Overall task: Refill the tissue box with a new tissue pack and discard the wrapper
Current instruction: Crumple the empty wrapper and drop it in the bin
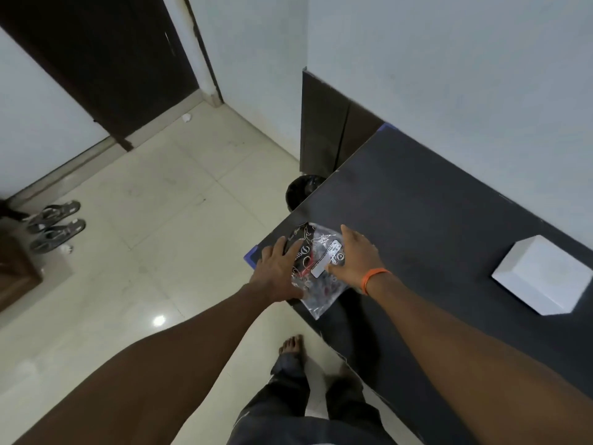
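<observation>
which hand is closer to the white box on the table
Right. The right hand rests on the plastic wrapper, on the side facing the white box; the left hand lies on the wrapper's far side.

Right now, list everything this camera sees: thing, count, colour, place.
tissue pack: one, clear wrapper with black and red print, on the table's near-left corner, overhanging the edge
tissue box: one, white, on the table at right
table: one, black, against the wall
waste bin: one, black, on the floor beyond the table's left edge
sandals: one pair, grey, on the floor at left
door: one, dark brown, top left
wristband: one, orange, on the right wrist
left hand: flat on the pack's left side
right hand: flat on the pack's right side
bare foot: one, on the floor below the table
</observation>
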